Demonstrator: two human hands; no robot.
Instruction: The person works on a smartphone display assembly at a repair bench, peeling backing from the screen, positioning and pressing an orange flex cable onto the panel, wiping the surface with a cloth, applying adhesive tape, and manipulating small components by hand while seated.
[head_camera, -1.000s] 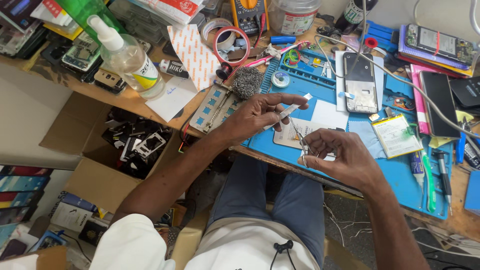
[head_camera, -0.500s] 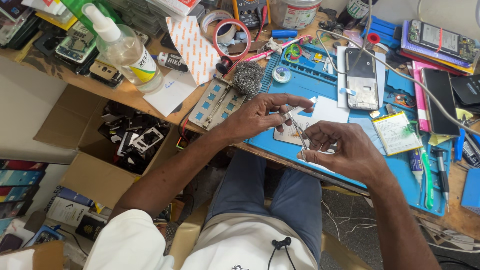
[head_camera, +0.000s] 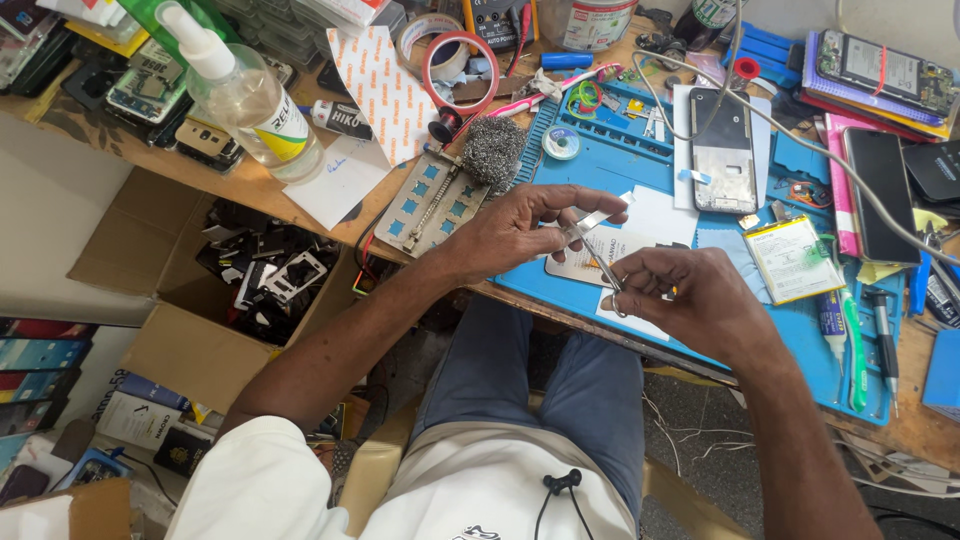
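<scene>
From the head camera, the only view, both hands work together just above the front edge of the bench (head_camera: 140, 140), over the blue mat (head_camera: 620, 160). The left hand (head_camera: 515, 228) is closed on a small silver strip (head_camera: 592, 222), thumb and fingers pinching its near end so the far end juts toward the mat's middle. The right hand (head_camera: 690, 295) is closed on thin tweezers (head_camera: 600, 262), whose tips rise to meet the strip between the two hands. The step in hand looks like fine picking or peeling at that strip; whether the tips already grip anything is too small to tell. The next move, by my judgement, calls for a steady left pinch and a small, controlled pull or placement with the tweezers, since the piece is light and could flick away among the clutter. Under the hands lie one white card (head_camera: 610, 250) and a white sheet. Counted on the mat: one opened phone (head_camera: 722, 150) near its back edge, one battery (head_camera: 790, 258) at the right, one green pen (head_camera: 853, 345) and one screwdriver (head_camera: 886, 335) toward the front right corner. Left of the mat sit one steel wool ball (head_camera: 493, 150), one clear bottle (head_camera: 248, 100) and two tape rolls (head_camera: 460, 62). One cardboard box (head_camera: 150, 350) of dark parts stands below the bench's front edge at the left.
</scene>
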